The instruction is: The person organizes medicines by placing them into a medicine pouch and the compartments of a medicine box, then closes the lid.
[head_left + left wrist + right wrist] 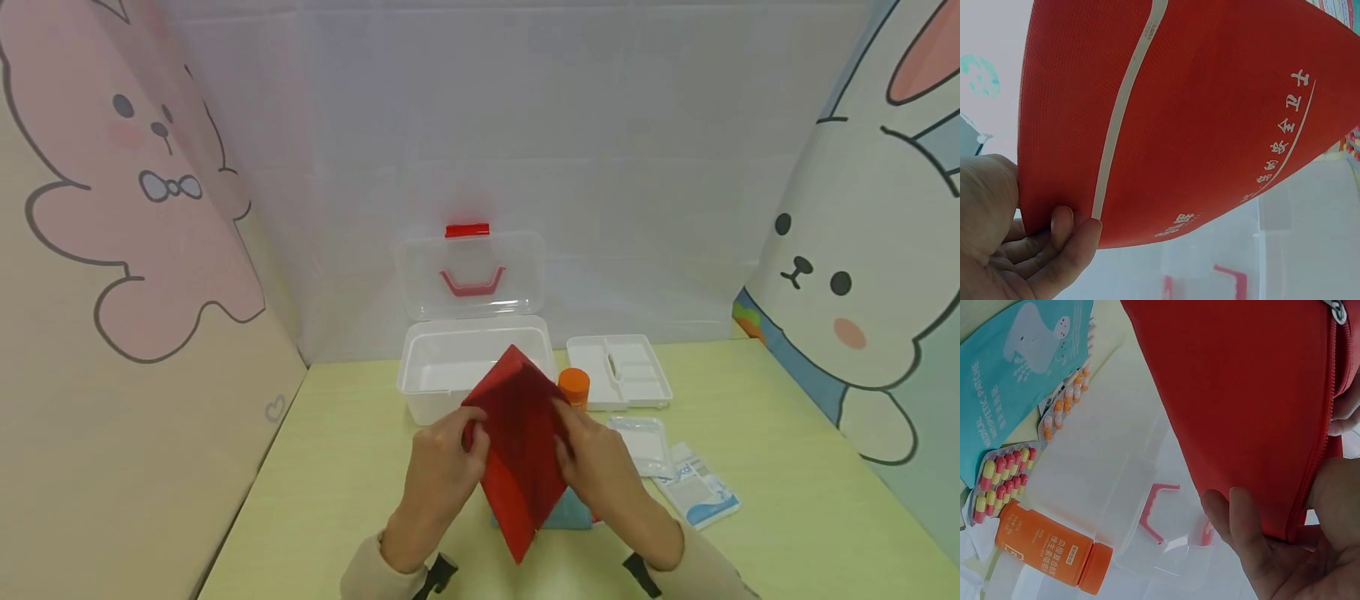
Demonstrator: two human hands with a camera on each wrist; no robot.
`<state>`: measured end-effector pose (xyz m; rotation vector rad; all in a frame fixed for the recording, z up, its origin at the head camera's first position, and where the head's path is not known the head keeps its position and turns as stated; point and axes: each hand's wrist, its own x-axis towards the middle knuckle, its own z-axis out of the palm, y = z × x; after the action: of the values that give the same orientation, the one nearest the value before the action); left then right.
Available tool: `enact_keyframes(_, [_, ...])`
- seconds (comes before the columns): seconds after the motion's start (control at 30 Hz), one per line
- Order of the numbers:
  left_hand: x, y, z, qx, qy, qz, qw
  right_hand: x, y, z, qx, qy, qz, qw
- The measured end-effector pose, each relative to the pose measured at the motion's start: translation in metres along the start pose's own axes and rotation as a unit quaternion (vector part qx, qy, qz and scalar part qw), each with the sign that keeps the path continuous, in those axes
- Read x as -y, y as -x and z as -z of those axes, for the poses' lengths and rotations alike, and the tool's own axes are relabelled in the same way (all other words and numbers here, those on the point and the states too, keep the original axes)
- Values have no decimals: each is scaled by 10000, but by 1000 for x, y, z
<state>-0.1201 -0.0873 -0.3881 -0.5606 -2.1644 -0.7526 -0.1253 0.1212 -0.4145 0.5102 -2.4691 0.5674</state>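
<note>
- The work took place on a pale green table [337, 467], with cartoon-rabbit panels on both sides and a white wall behind.
- A clear plastic box [431, 379] stood open at the far middle of the table, its lid raised.
- A red zipper pouch [520, 450] was held up in the air just in front of the box, between the 2 hands. Its long axis ran from the box toward the person, 1 corner pointing at the box.
- The left hand [438, 475] pinched the pouch's left edge with curled fingers [1066, 240].
- The right hand [600, 467] gripped the right edge, along the zipper [1316, 462].
- Both hands were equally near to the pouch.
- An orange bottle [573, 386] stood just right of the box, beside a white tray [618, 371].
</note>
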Motion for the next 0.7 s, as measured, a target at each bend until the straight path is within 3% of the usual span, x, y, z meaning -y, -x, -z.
enact_keyframes(0.4, [11, 2, 10, 147, 145, 486, 9986, -2, -1, -4, 94, -145, -190, 9997])
enact_keyframes(0.7, [9, 3, 12, 321, 255, 563, 9976, 4, -5, -13, 226, -281, 120, 9993])
